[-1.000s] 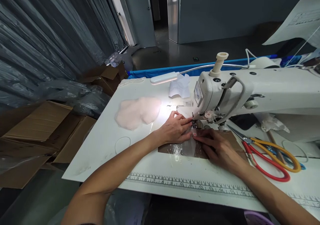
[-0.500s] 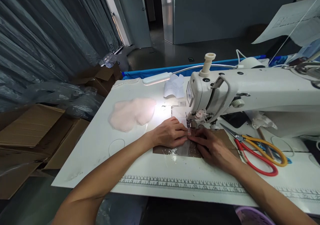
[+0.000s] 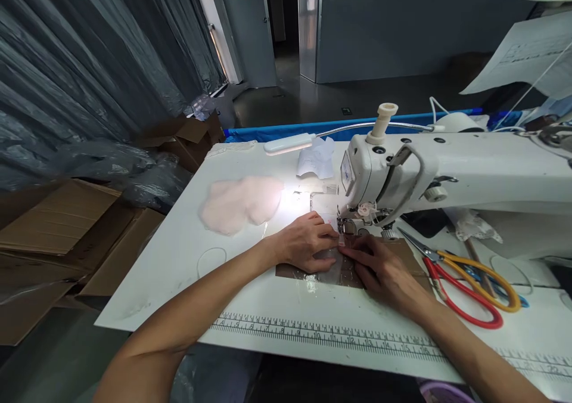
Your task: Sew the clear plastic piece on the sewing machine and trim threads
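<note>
Plastic sheet (image 3: 333,269), clear and shiny, lies flat on counter (image 3: 250,284) under needle of sewing machine (image 3: 429,176). Left hand (image 3: 308,242) and right hand (image 3: 384,266) press flat on it, fingers spread, gripping nothing. Looks like sewing step; next push needs slow, straight feed. Soft pink fluff (image 3: 239,203) beyond, red-yellow scissors (image 3: 469,284) right.

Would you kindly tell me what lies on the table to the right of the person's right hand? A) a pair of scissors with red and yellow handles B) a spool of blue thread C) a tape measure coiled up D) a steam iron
A: the scissors, with one red and one yellow handle loop, lie on the white table just right of the right hand, in front of the sewing machine.
</note>
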The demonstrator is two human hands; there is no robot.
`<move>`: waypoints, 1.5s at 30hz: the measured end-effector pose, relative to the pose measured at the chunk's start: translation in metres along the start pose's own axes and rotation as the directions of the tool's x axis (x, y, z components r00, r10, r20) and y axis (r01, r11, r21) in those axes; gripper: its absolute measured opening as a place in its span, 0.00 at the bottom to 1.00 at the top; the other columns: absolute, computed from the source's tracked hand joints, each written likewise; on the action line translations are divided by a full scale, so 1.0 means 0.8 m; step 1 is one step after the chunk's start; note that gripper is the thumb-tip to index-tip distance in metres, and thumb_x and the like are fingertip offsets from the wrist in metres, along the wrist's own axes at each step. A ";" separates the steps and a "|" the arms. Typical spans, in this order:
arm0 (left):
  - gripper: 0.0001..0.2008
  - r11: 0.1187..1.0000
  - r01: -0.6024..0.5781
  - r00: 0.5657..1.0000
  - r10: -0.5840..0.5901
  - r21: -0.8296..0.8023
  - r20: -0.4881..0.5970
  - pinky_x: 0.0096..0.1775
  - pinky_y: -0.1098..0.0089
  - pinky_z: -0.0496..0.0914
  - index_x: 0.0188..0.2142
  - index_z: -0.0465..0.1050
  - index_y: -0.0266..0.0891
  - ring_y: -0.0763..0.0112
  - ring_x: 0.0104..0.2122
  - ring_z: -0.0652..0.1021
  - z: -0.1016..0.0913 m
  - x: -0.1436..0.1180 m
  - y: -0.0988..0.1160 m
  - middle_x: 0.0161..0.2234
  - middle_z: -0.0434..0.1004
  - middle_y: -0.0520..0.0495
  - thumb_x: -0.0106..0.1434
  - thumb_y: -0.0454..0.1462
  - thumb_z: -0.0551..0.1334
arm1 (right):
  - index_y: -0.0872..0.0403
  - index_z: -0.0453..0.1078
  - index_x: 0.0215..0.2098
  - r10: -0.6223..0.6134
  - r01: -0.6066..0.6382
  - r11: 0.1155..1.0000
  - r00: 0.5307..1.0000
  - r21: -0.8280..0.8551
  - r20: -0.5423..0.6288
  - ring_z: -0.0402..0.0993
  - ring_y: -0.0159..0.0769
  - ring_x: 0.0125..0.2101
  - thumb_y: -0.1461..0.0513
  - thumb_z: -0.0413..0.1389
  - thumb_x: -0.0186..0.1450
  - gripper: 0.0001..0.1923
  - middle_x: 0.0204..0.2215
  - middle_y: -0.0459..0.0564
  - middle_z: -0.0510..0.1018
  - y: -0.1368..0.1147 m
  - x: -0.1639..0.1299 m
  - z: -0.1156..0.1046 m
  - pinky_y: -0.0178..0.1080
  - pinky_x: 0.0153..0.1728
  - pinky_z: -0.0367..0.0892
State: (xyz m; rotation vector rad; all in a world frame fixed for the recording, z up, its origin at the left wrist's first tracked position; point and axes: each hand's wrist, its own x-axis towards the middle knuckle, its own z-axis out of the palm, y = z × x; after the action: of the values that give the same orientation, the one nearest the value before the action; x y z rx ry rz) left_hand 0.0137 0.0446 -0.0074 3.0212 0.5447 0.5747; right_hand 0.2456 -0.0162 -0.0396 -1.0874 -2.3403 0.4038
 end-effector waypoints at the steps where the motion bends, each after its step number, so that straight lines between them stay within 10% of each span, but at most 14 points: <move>1: 0.14 1.000 0.003 1.000 -0.003 0.001 0.009 0.42 0.62 0.66 0.42 0.77 0.40 0.68 0.33 0.73 0.000 0.000 0.000 0.43 0.77 0.45 0.62 0.44 0.59 | 0.51 0.70 0.53 0.002 -0.002 1.000 1.000 -0.002 -0.002 0.70 0.40 0.42 0.65 0.49 0.65 0.19 0.43 0.56 0.69 0.000 0.000 0.000 0.46 0.42 0.74; 45: 0.21 0.962 0.165 0.985 -0.174 0.216 0.022 0.41 0.60 0.64 0.43 0.74 0.33 0.67 0.33 0.70 0.006 0.011 0.002 0.42 0.73 0.40 0.67 0.48 0.52 | 0.53 0.62 0.61 0.079 -0.084 0.994 0.994 -0.074 -0.070 0.70 0.45 0.40 0.62 0.44 0.69 0.23 0.41 0.59 0.70 -0.005 -0.001 0.014 0.49 0.40 0.72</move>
State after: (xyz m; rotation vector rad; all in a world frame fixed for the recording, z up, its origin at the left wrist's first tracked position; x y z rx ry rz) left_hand 0.0238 0.0467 -0.0089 3.1295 0.9084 0.4728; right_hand 0.2373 -0.0202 -0.0470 -1.2170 -2.2748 0.3039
